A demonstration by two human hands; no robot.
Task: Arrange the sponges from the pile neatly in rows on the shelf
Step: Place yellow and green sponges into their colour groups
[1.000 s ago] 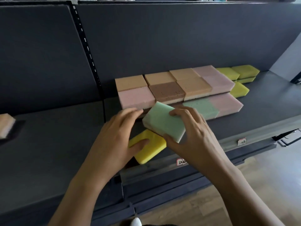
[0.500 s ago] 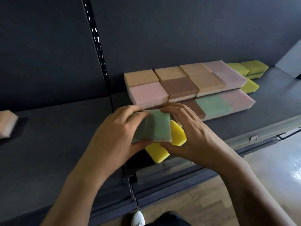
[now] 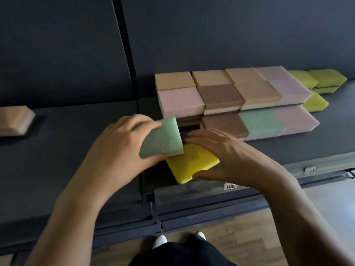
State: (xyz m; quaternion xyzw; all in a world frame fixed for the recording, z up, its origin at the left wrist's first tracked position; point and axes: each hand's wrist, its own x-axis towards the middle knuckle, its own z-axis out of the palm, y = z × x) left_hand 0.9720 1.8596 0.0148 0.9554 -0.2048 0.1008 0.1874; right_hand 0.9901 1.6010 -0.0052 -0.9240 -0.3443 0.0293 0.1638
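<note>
Letting go with the right hand (image 3: 230, 156) now: half a second back both hands shared the green sponge (image 3: 163, 139), and now the left hand (image 3: 119, 148) alone grips it, shifted left. Right fingers lie straight over the yellow sponge (image 3: 194, 162), thumb against its near edge, at the front of the dark shelf (image 3: 288, 150). Behind sit the stacked rows (image 3: 221, 93); wooden floor (image 3: 249, 237) below.

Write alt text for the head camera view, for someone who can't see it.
A person's left hand grips a green sponge while the right hand spreads over a yellow sponge at the front of a dark shelf. Behind, orange, pink, brown and green sponges sit in stacked rows.
</note>
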